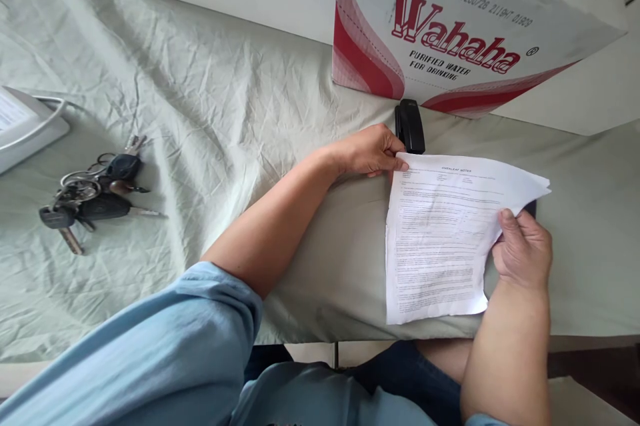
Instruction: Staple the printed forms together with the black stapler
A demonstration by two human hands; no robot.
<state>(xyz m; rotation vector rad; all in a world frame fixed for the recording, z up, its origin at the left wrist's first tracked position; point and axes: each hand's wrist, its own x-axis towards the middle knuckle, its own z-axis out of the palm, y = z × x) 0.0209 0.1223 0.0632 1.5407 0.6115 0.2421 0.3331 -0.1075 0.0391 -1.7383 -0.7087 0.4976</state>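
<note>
Printed paper sheets (pixel 440 239) with a heading at the top lie between my two hands, their right edge bent up. My left hand (pixel 373 151) pinches the top left corner, thumb on top. At the right edge, my right hand (pixel 524 246) grips the sheets with its thumb over the front; the fingers behind are hidden. Just beyond the top left corner stands a black stapler (pixel 411 126), close to my left fingertips. Part of a dark object (pixel 531 208) peeks out behind the paper near my right hand; I cannot tell what it is.
A large white and red water carton (pixel 450 33) stands at the back right, behind the stapler. A bunch of keys (pixel 95 193) lies on the wrinkled pale green cloth (pixel 240 106) at left. A white object with a curved rim (pixel 30 126) sits at the left edge.
</note>
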